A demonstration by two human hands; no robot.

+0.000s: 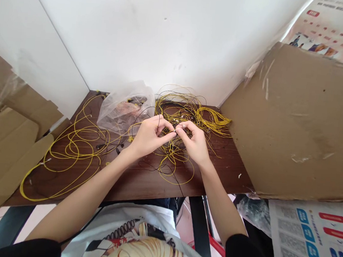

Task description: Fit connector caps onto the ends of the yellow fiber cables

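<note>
Read clock-wise from where the hands meet, one printed white shirt (138,237) lies nearest, at 6 o'clock, with two black sleeves, one at 7 o'clock (25,249) and one at 5. One printed sheet (311,240) hangs at 4 o'clock, beside the single dark brown table (160,187), which carries one white scrap (240,175) at 4 o'clock.

Two bare hands work over the table. The left hand (153,135) has thumb and forefinger pinched narrow, and the right hand (192,142) likewise; their tips meet at one small dark piece (175,131), too tiny to make out fully. A black wire (159,120) crosses the left fingers.

Between 8 and 9 o'clock spread loose yellow loops (77,154), their strands too tangled to count, with at least two small black parts (100,146) by them. One clear plastic bag (127,112) sits at 10 o'clock; one thick yellow bundle (214,120) lies at 2.

Cardboard (5,142) stands at 9 o'clock, one large brown panel (303,128) at 3, a second sheet (333,30) at 2, and the white wall (179,37) at 12.
</note>
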